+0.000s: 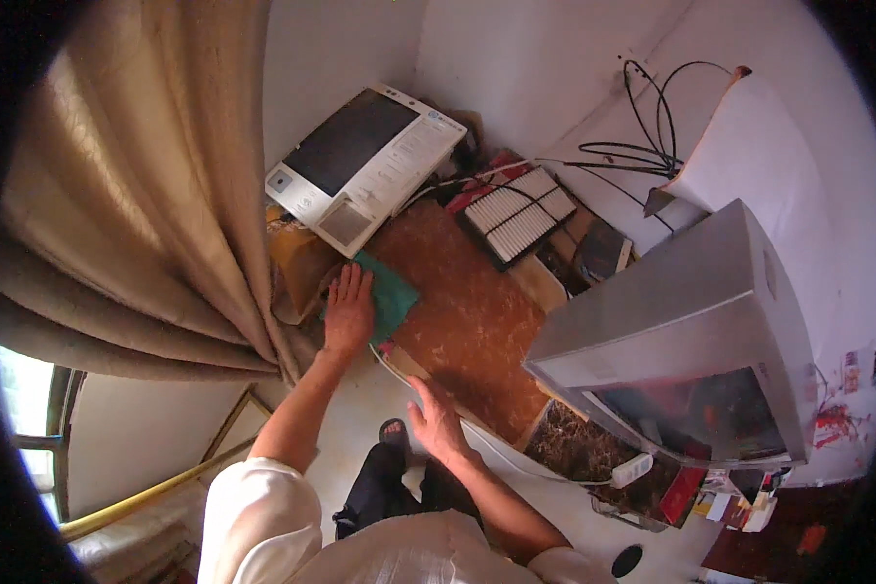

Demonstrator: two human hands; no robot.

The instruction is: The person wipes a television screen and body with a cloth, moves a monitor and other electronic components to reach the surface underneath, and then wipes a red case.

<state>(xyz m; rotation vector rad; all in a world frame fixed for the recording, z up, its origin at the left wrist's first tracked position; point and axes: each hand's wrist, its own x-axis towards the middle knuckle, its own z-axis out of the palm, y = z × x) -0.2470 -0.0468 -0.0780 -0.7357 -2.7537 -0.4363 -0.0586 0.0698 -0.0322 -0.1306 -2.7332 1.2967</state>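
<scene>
My left hand (pixel 348 310) lies with its fingers stretched out over the left part of a green cloth (pixel 391 298), on the left side of a reddish-brown tabletop (pixel 467 302). Just beyond the fingertips is the near corner of a white boxy appliance (pixel 399 175) with a dark panel on top. Beside the hand, to the left, sits a brown-yellow bag-like bundle (pixel 300 255). My right hand (pixel 436 419) is open and holds nothing, thumb apart, over the table's near edge. A pale cable (pixel 391 368) runs along that edge, close to it.
A silver television (pixel 652 321) takes up the right side. A pleated air filter (pixel 521 214) lies at the back, with black cables (pixel 642 146) near the wall. Brown curtains (pixel 156 175) hang at left. A white power strip (pixel 632 471) sits below the television.
</scene>
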